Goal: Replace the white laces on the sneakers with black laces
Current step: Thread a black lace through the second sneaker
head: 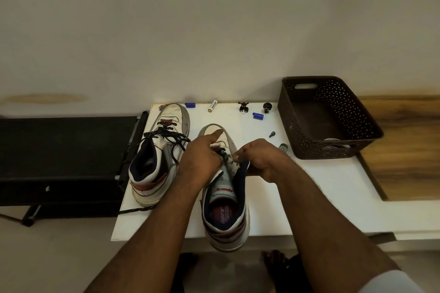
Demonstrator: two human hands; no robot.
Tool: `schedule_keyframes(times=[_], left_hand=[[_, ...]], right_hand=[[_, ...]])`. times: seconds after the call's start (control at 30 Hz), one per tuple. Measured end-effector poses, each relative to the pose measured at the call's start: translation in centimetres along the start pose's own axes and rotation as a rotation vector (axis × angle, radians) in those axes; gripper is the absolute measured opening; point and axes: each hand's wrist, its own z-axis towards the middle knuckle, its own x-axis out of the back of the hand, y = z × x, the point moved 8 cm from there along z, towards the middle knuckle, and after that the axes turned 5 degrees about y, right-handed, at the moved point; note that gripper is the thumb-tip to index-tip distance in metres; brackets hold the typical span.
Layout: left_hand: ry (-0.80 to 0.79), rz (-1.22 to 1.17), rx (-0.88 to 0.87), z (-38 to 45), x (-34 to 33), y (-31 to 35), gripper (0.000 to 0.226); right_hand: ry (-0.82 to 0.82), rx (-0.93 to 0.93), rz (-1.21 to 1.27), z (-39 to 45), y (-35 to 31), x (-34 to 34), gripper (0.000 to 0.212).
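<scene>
Head view: looking down on a white table [309, 188] set against a pale wall, two sneakers on it.
Hidden: the lower eyelets of the near sneaker [226, 197] sit behind both hands; its heel overhangs the table's front edge. The basket's contents are too dim to name.
Left hand [202, 162]: index finger stretched out over the toe, the other fingers curled down at the eyelets; whether they pinch the black lace [221, 151] I cannot tell.
Right hand [262, 159]: fingers curled in, tips pinching something small at the right eyelet row, seemingly the lace end.
Far sneaker [159, 150]: left of the hands, already threaded with a loose black lace [166, 137]; one end trails off the table's left side.
Edges: a dark perforated basket [328, 116] stands at the right, well apart from the hands.
Small clutter: a battery [213, 105], two blue caps [257, 116], two little figures [243, 107] along the back edge.
Open room: bare tabletop between the right hand and the basket.
</scene>
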Motion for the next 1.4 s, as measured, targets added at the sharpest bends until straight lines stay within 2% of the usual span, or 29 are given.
schedule_keyframes(times=[0.13, 0.3, 0.4, 0.63, 0.7, 0.77, 0.83, 0.87, 0.9, 0.93, 1.0, 1.03, 1.1, 1.17, 1.3, 1.4], left_hand=[[0.009, -0.014, 0.008, -0.1, 0.0, -0.2, 0.072], [-0.028, 0.091, -0.02, -0.4, -0.6, 0.6, 0.071], [0.009, 0.104, -0.014, -0.7, -0.5, 0.7, 0.073], [0.045, 0.09, -0.013, -1.2, -0.3, 0.6, 0.064], [0.052, 0.05, 0.001, -1.2, -0.1, 0.1, 0.062], [0.048, 0.045, -0.007, -1.0, 0.0, 0.0, 0.064], [0.044, 0.059, -0.02, -1.1, -0.1, 0.0, 0.063], [0.045, 0.057, -0.023, -1.0, -0.1, 0.0, 0.061], [0.044, 0.052, -0.019, -1.1, -0.1, -0.1, 0.061], [0.039, 0.038, -0.017, -1.1, -0.2, 0.0, 0.06], [0.02, 0.024, -0.014, -1.4, -0.1, -0.1, 0.06], [0.016, 0.026, -0.014, -1.8, 0.2, 0.2, 0.059], [0.007, 0.009, -0.017, -2.7, 1.1, 0.8, 0.054], [0.025, -0.061, 0.007, -3.6, 2.5, 1.1, 0.05], [0.098, -0.083, 0.071, -5.0, 4.9, 0.1, 0.042], [-0.064, -0.059, 0.135, -5.5, 3.8, -1.2, 0.037]], right_hand=[[-0.006, -0.003, 0.013, 0.1, 0.1, 0.0, 0.015], [-0.026, 0.015, -0.01, 0.3, 0.1, -0.4, 0.015], [-0.03, 0.017, 0.046, 0.4, 0.4, -0.5, 0.015], [0.057, 0.235, 0.002, -0.5, 0.2, -0.9, 0.012], [0.141, 0.252, 0.013, -0.6, 1.0, 0.2, 0.012], [0.3, 0.233, 0.303, -1.2, 1.0, 3.0, 0.012], [0.319, 0.241, 0.839, -2.3, -0.3, 5.5, 0.014], [0.306, 0.286, 0.989, -2.8, -1.3, 6.6, 0.014], [0.295, 0.347, 0.96, -3.2, -2.0, 7.2, 0.014], [0.287, 0.402, 0.774, -3.7, -2.6, 7.1, 0.014], [0.31, 0.479, 0.215, -3.7, -2.0, 5.2, 0.012], [0.279, 0.487, 0.035, -3.4, -1.5, 3.9, 0.018], [0.178, 0.435, -0.067, -2.5, -0.1, 1.7, 0.036], [0.13, 0.395, -0.124, -2.3, -0.2, 0.5, 0.039], [0.148, 0.45, -0.434, -1.6, -1.2, -0.6, 0.027], [0.2, 0.541, -0.559, -1.3, -2.5, -0.5, 0.014]])
